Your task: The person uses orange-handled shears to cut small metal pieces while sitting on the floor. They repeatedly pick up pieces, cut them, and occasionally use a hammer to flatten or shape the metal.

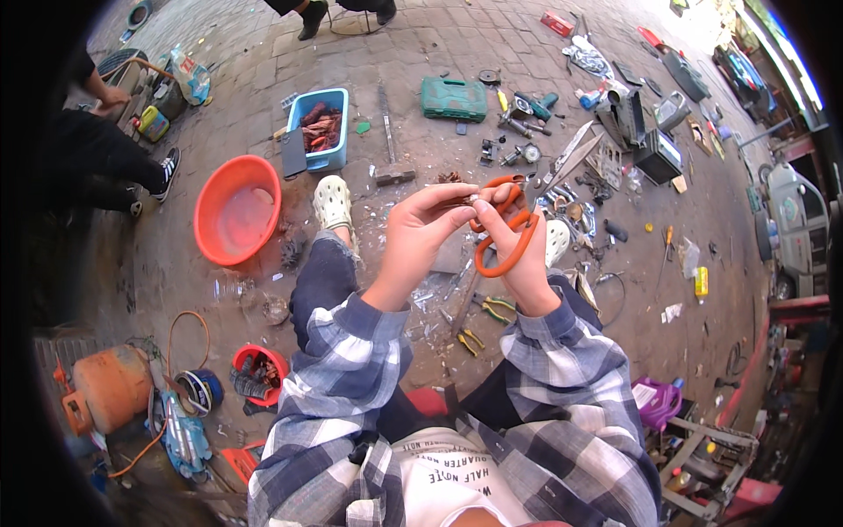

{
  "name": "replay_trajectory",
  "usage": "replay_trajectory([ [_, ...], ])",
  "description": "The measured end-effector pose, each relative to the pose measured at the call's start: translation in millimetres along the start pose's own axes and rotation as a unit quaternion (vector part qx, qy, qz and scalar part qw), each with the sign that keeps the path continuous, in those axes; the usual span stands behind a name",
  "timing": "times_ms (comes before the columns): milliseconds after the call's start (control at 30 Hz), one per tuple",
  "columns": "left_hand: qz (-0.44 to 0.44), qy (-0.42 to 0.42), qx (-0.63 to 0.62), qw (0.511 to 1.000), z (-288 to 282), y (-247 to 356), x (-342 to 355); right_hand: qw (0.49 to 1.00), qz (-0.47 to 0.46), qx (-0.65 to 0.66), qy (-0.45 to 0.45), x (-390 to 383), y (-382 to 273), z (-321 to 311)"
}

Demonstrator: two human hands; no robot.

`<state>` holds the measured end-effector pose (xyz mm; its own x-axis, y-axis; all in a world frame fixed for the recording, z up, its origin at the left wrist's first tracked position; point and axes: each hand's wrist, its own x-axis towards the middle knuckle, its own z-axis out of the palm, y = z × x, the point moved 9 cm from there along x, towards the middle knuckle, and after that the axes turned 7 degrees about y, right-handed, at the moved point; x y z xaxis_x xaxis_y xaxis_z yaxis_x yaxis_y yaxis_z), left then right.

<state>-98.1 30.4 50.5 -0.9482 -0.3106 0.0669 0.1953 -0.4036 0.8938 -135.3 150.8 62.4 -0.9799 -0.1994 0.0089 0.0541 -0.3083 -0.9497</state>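
Observation:
Both my hands meet in front of me above the paved ground. My right hand point(520, 256) is closed around a pair of large scissors point(507, 262) with orange loop handles; their grey blades are apart and point away to the far right. My left hand point(417, 237) is closed in a pinch beside the handles, its fingertips close to my right thumb. A small, thin piece seems to be between the fingertips, too small to name. Beneath my hands lie green-and-yellow pliers point(496, 307), smaller yellow-handled pliers point(471, 341) and scattered metal scraps.
An orange-red basin point(237, 211) and a blue bin point(342, 156) of reddish scrap stand left. Ahead are a hammer point(395, 177), a green case point(454, 98) and a green drill point(546, 105). A black battery point(659, 158) sits right, a gas cylinder point(112, 388) near left. Another person stands far left.

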Motion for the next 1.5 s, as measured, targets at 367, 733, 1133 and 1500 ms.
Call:
replay_trajectory([
  [367, 0.073, 0.061, -0.056, 0.994, -20, 22, 2, 0.961, -0.088, -0.26, -0.028, 5, -13, 0],
  [733, 0.101, 0.09, -0.041, 0.99, -37, 41, -2, 0.847, -0.266, -0.454, -0.079, -16, -30, 42],
  [1133, 0.107, 0.071, -0.014, 0.992, -40, 42, -3, 0.806, -0.278, -0.512, -0.103, -13, -35, 45],
  [1500, 0.088, 0.03, 0.069, 0.993, -41, 44, -9, 0.799, -0.254, -0.528, -0.136, -21, -17, 36],
])
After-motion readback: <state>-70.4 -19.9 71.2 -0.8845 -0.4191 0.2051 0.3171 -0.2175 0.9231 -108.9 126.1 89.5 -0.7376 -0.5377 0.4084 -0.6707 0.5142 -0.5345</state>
